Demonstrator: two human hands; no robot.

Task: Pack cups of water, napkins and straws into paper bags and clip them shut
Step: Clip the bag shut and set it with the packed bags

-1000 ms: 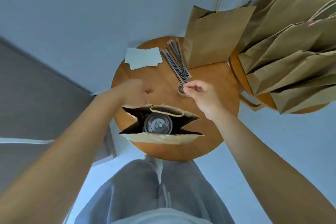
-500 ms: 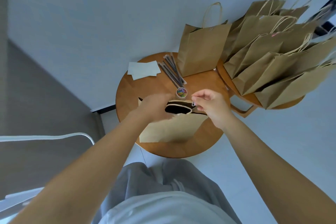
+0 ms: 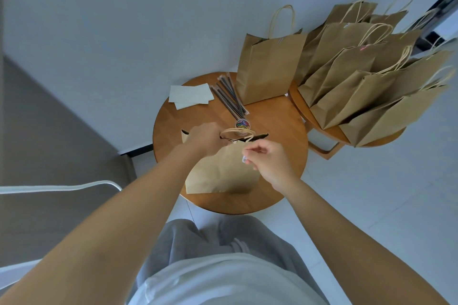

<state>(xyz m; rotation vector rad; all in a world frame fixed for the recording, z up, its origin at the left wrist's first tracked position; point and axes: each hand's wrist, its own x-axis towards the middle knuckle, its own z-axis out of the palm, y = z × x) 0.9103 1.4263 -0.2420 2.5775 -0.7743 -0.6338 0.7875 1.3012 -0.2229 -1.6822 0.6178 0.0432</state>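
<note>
Napkins (image 3: pixel 190 94), straws (image 3: pixel 230 97) and clip tub (image 3: pixel 242 124) lie behind the open bag (image 3: pixel 220 171) mid-surface (image 3: pixel 280 131). Left hand (image 3: pixel 204 137) grips its rim; right hand (image 3: pixel 266 158) pinches a clip (image 3: pixel 244 159).

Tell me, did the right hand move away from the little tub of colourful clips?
Yes. The right hand, pinching a paper clip, has drawn back from the clip tub toward the person, and is now over the front of the paper bag.
</note>
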